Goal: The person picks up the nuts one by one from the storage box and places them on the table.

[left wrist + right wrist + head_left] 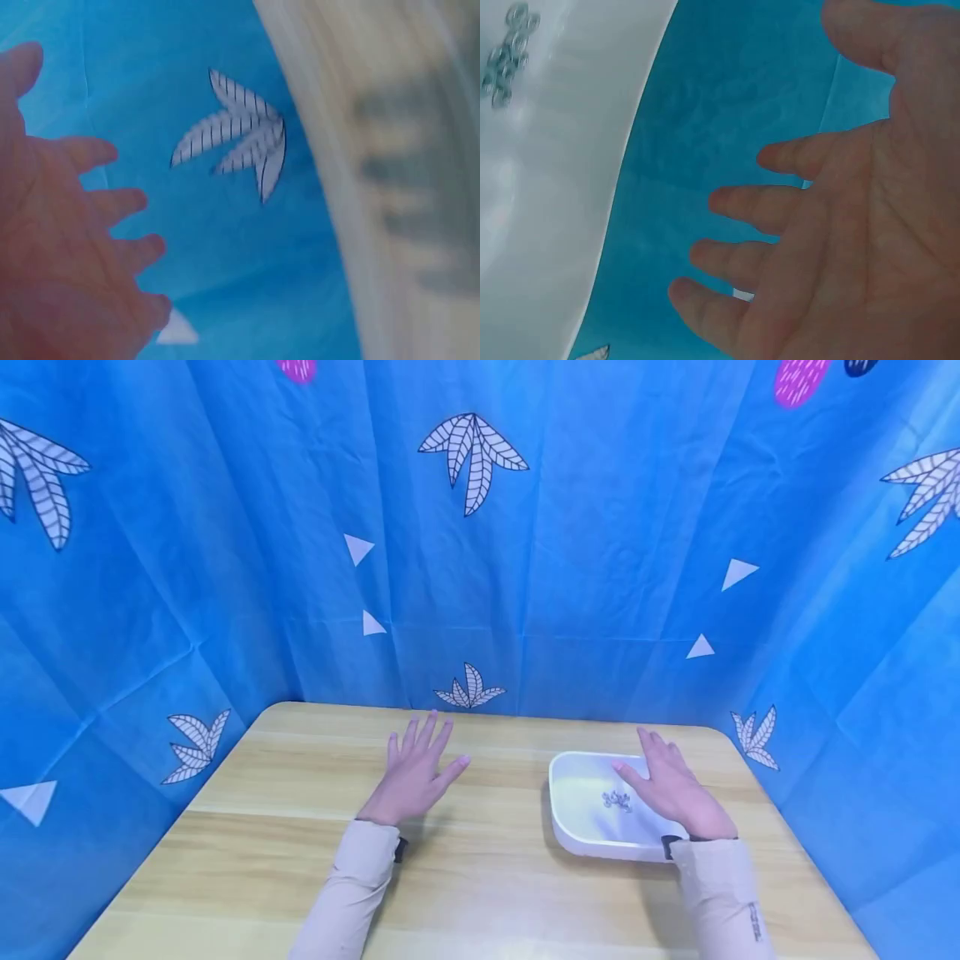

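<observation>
My left hand (411,777) hovers over the left-middle of the wooden table, fingers spread and holding nothing; its shadow falls on the wood in the left wrist view. On the right, my right hand (675,789) is held above a white rectangular tub (566,837), fingers straight and the palm bare in the right wrist view. Part of the tub's right side is hidden behind this hand. Inside the tub lies a small cluster of shiny, clear or silvery round pieces (617,801), which show as glassy beads or rings (508,56) in the right wrist view.
The light wooden table (247,860) has rounded back corners. A blue curtain (600,568) with white leaf and triangle prints stands close behind it and along both sides. Both sleeves are pale, with a dark band (401,850) at the left wrist.
</observation>
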Demonstrator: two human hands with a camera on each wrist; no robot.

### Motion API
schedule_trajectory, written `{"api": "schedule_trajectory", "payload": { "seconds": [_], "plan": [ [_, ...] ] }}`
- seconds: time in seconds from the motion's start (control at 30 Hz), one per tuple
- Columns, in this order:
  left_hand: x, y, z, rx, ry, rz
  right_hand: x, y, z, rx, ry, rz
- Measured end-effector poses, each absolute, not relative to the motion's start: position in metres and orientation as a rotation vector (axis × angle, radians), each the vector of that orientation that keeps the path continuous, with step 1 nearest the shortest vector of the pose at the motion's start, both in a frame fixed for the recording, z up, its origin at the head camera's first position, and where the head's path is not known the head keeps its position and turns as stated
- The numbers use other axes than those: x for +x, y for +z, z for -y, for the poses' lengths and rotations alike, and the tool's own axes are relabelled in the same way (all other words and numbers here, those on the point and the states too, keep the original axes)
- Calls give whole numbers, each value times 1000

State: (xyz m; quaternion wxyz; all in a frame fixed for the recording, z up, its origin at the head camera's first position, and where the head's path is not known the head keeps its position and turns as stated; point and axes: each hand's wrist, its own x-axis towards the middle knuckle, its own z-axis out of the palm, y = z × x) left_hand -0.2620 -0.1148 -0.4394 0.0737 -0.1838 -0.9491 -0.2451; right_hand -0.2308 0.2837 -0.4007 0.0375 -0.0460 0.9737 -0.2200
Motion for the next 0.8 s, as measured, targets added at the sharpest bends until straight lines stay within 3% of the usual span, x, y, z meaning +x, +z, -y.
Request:
{"api": "schedule_trajectory", "payload": {
  "seconds": [0.8],
  "plan": [
    [-251,-468,50,-661,-1356,2984,-228,-409,-368,105,-831,-2776]
  ]
}}
